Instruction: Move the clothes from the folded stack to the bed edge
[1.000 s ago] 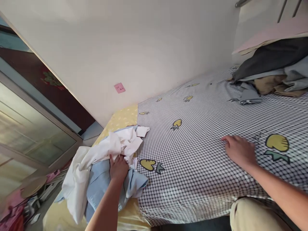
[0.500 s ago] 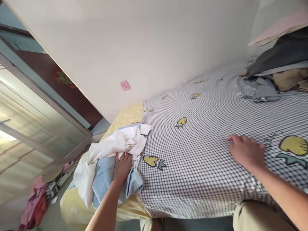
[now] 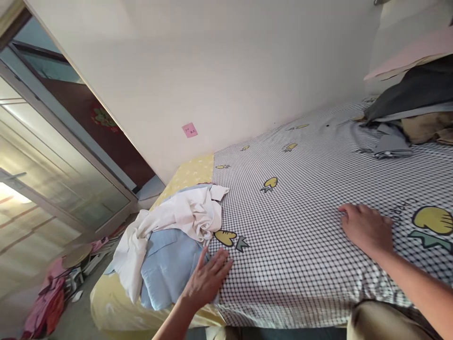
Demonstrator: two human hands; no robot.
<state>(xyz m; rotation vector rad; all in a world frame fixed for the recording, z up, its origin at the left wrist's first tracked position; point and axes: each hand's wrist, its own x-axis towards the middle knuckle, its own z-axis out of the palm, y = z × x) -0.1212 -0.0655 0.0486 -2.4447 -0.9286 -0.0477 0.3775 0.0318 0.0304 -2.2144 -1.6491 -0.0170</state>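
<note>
My left hand (image 3: 208, 276) is spread out at the right edge of a folded light-blue garment (image 3: 170, 264), partly over the checked sheet. Nothing is gripped in it. A crumpled white garment (image 3: 187, 208) lies across the top and left side of the blue one. Farther right, my right hand (image 3: 368, 231) rests palm down on the black-and-white checked sheet (image 3: 297, 255), its fingers loosely stretched and holding nothing. The pile of clothes sits at the bed's left end, partly on a yellow patterned sheet (image 3: 194, 167).
Dark and brown clothes (image 3: 417, 94) are heaped at the far right, beside a small folded grey cloth (image 3: 392, 146). A white wall (image 3: 247, 71) with a pink note (image 3: 189, 130) stands behind the bed. Pink and red items (image 3: 49, 302) lie on the floor at left.
My left hand has moved right, off the middle of the blue garment to its edge. The blue garment's bunched right corner now lies flatter. My right hand stays in place.
</note>
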